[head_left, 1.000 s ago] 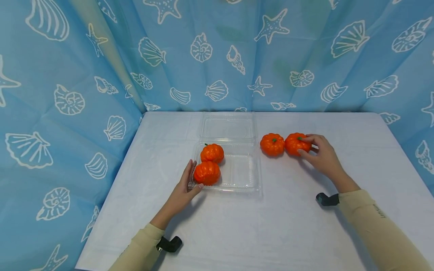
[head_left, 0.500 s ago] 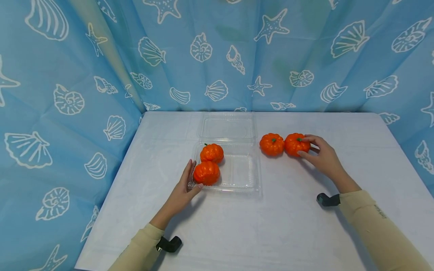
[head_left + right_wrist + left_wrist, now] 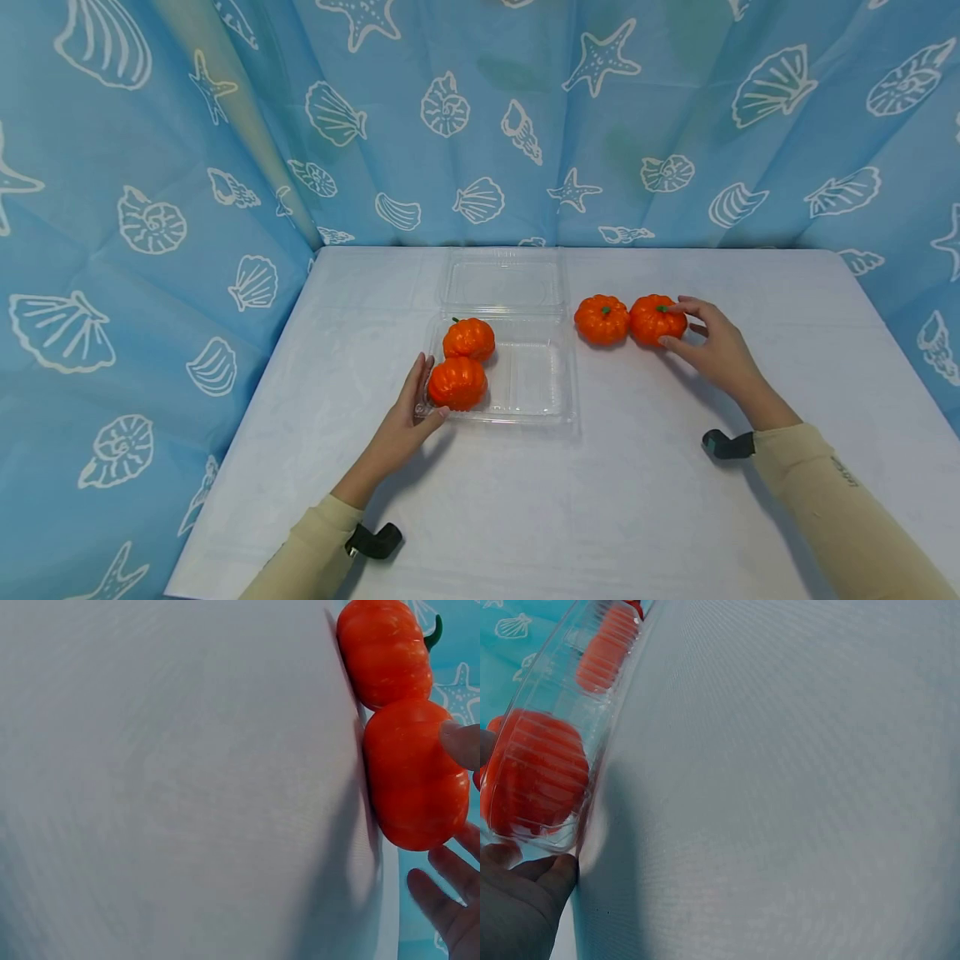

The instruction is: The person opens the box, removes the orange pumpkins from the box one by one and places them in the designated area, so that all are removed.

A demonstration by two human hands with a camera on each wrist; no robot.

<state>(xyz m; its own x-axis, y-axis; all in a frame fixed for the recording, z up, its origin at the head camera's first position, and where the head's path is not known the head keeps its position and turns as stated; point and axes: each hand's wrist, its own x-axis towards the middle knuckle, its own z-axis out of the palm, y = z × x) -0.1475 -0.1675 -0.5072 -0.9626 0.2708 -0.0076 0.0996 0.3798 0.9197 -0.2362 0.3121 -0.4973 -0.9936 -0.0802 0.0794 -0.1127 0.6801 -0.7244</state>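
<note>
Two small orange toy pumpkins, a rear one (image 3: 468,339) and a front one (image 3: 457,384), sit at the left side of a clear plastic clamshell container (image 3: 536,414). My left hand (image 3: 397,433) holds that container's front left corner, thumb at the front rim and fingers along the side. In the left wrist view the front pumpkin (image 3: 536,772) shows through the ribbed wall. On the table to the right, another pumpkin (image 3: 602,320) touches the rightmost pumpkin (image 3: 654,322). My right hand (image 3: 708,342) grips the rightmost one between thumb and fingers, from its right side.
The container's lid (image 3: 504,281) lies folded back toward the rear of the white-covered table (image 3: 570,508). Behind and to the left hangs a blue curtain (image 3: 420,150) printed with shells and starfish. A black wrist device (image 3: 375,542) sticks out from each cuff.
</note>
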